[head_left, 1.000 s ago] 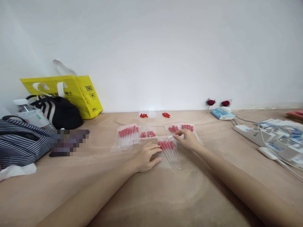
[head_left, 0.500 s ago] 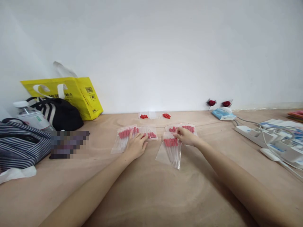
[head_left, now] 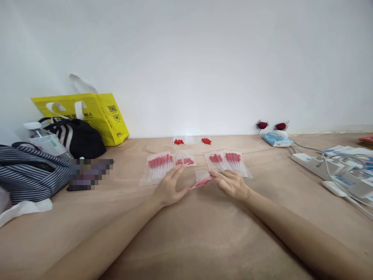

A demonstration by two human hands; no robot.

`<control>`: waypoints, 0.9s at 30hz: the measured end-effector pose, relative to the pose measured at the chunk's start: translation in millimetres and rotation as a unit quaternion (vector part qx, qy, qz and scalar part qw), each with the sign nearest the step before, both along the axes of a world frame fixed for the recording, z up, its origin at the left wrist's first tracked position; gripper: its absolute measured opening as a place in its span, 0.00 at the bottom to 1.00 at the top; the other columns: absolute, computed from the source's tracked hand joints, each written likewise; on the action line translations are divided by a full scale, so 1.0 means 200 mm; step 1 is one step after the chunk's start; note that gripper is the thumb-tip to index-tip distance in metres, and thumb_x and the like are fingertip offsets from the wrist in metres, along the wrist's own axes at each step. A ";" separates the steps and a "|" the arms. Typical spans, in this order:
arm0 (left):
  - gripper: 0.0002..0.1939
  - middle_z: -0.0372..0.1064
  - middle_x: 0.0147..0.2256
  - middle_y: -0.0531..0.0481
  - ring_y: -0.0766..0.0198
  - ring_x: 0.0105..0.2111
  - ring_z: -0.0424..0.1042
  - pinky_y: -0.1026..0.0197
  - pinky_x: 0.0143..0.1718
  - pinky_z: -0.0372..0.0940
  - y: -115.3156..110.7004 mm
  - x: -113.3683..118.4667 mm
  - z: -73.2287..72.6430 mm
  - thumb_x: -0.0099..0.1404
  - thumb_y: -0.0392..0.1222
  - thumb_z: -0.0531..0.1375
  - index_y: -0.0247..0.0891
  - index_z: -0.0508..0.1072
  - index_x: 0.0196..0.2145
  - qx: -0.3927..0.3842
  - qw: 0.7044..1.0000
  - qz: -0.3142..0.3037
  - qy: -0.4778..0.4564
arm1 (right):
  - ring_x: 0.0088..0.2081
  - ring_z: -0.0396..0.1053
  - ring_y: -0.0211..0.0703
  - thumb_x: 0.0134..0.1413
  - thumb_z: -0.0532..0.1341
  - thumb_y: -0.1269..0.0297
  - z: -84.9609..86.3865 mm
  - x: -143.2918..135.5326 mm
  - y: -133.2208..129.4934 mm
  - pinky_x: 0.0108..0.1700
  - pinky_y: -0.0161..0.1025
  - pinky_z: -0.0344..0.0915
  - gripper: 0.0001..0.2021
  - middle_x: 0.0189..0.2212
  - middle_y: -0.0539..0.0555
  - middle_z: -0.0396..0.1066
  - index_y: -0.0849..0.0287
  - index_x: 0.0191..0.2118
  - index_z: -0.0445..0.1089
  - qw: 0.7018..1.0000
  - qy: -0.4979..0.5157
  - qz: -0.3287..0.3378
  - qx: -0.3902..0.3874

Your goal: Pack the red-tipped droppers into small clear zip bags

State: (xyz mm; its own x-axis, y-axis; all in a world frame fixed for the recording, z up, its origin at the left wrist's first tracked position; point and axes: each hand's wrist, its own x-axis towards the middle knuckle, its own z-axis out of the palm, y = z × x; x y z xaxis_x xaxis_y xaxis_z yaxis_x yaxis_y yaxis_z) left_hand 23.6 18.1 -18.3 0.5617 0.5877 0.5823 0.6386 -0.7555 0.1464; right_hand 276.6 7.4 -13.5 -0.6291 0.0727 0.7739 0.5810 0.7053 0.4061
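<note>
My right hand (head_left: 231,184) grips one end of a small clear bag (head_left: 201,181) with red-tipped sticks, tilted above the table. My left hand (head_left: 171,187) has its thumb and fingers spread, the thumb tip at the bag's left corner. Behind my left hand lie a clear bag of red-tipped sticks (head_left: 157,165) and a smaller bag with red pieces (head_left: 185,160). Beyond my right hand a wider bag (head_left: 229,161) holds two groups of red-tipped sticks. Farther back, near the wall, is a clear bag (head_left: 190,140) with two clusters of small red pieces.
At left are a yellow bag (head_left: 112,120), a black bag (head_left: 84,140), a bottle (head_left: 49,144), a striped pouch (head_left: 43,175) and a blurred flat item (head_left: 90,177). At right are a blue pack (head_left: 276,139), two dark red flowers and a power strip (head_left: 313,165) with cables.
The small bag of sticks has turned and tilted between my hands. My right hand has moved down with it, and my left hand has come off the left bag and shifted right.
</note>
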 end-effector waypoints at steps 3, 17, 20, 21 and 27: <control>0.27 0.62 0.49 0.41 0.56 0.50 0.61 0.53 0.49 0.61 -0.09 0.01 0.01 0.59 0.45 0.57 0.37 0.55 0.54 0.027 0.998 -0.060 0.016 | 0.28 0.68 0.36 0.58 0.47 0.74 -0.04 -0.02 -0.03 0.30 0.35 0.60 0.10 0.37 0.54 0.73 0.60 0.31 0.64 0.998 -0.055 0.018 -0.006; 0.05 0.71 0.29 0.49 0.65 0.30 0.69 0.61 0.32 0.66 0.01 0.02 0.02 0.61 0.32 0.54 0.34 0.70 0.31 0.235 0.953 -0.176 0.080 | 0.29 0.63 0.36 0.56 0.52 0.71 -0.10 0.06 -0.03 0.28 0.34 0.53 0.07 0.25 0.51 0.69 0.61 0.32 0.67 0.994 -0.083 -0.035 -0.067; 0.05 0.71 0.29 0.50 0.66 0.29 0.69 0.61 0.32 0.66 0.03 0.03 0.03 0.61 0.31 0.54 0.35 0.70 0.30 0.274 0.935 -0.196 0.109 | 0.30 0.63 0.35 0.56 0.52 0.72 -0.10 0.06 -0.03 0.28 0.34 0.52 0.08 0.24 0.51 0.68 0.61 0.32 0.67 0.993 -0.097 -0.035 -0.050; 0.06 0.71 0.28 0.50 0.66 0.29 0.68 0.61 0.32 0.66 0.04 0.03 0.03 0.61 0.31 0.54 0.35 0.70 0.30 0.278 0.932 -0.200 0.118 | 0.30 0.62 0.36 0.56 0.52 0.72 -0.10 0.06 -0.03 0.28 0.35 0.52 0.08 0.23 0.51 0.68 0.61 0.32 0.67 0.993 -0.102 -0.033 -0.048; 0.07 0.71 0.28 0.50 0.66 0.29 0.68 0.60 0.33 0.66 0.05 0.01 0.02 0.61 0.30 0.54 0.34 0.69 0.28 0.275 0.927 -0.216 0.137 | 0.29 0.61 0.36 0.56 0.50 0.73 -0.10 0.05 -0.02 0.27 0.36 0.51 0.10 0.23 0.51 0.67 0.61 0.28 0.67 0.993 -0.098 -0.042 -0.057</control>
State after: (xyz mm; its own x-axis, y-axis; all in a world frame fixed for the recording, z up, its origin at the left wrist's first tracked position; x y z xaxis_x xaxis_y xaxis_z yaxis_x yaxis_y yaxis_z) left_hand 26.3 28.7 -13.4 0.8469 -0.0694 0.5273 0.2153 -0.8618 -0.4593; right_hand 285.9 2.7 -33.2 -0.7551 0.2114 0.6206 0.5577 0.7049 0.4384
